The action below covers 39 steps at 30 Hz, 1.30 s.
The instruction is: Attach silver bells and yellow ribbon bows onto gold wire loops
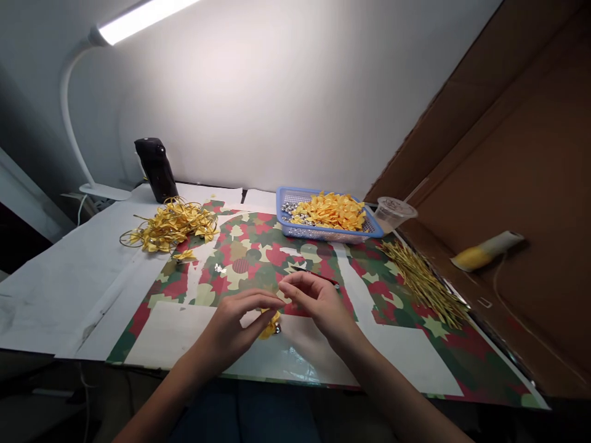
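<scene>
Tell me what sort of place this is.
Probably a small craft workspace: a blue basket of yellow petal-like pieces, a bundle of thin stems and a lit desk lamp suggest handwork.

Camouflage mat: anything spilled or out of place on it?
Possibly: small shiny bits lie loose on the camouflage mat, left of the blue basket. Silvery pieces sit inside that basket, so these look strayed, though perhaps set out deliberately.

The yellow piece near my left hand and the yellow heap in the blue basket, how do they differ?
The yellow piece is small, the yellow heap far larger. The yellow piece is partly hidden by the left hand; the yellow heap sits inside the blue basket. Both are yellow, with silvery bits beside them.
</scene>
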Tool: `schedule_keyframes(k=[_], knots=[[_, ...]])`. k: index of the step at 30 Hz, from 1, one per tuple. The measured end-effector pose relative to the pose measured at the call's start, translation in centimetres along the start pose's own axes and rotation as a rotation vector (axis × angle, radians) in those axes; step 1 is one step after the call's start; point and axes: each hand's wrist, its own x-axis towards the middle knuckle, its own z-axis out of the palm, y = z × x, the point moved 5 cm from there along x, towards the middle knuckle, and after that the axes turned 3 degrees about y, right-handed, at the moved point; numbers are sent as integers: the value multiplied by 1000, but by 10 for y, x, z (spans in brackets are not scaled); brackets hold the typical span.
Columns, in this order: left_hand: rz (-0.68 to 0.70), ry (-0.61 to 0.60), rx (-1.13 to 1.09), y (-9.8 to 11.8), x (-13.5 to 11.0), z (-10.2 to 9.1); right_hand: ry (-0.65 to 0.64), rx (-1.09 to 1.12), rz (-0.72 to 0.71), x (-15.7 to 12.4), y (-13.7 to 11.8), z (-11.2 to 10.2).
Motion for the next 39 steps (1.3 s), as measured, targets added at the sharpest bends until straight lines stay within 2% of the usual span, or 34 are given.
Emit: schedule_keyframes(k=[3, 7, 11, 15, 20, 25, 28, 31, 36, 39], knots=[[-40, 48, -40, -4, 0, 0, 20, -138, -57, 7, 0, -11], [-105, 58, -98, -9, -3, -2, 73, -386, -151, 20, 2, -45], [-164, 35, -108, -14, -4, -3, -13, -548, -156, 25, 13, -68], [-210, 14, -83, -15, -4, -4, -67, -631, -140, 21, 20, -77], [-222, -17, -63, -14, -4, -2, -143, -663, -128, 20, 18, -77], [-212, -36, -42, -12, -8, 0, -194, -605, -128, 20, 13, -75], [-221, -27, -62, -11, -9, 0, -301, -333, -10, 17, 16, -71], [-276, 33, -79, -11, -8, -3, -444, -15, 121, 14, 18, -62], [-428, 107, -124, -16, -4, -4, -616, -23, 122, 20, 15, -50], [-491, 160, -126, -20, -5, -5, -672, 8, 141, 27, 15, -46]])
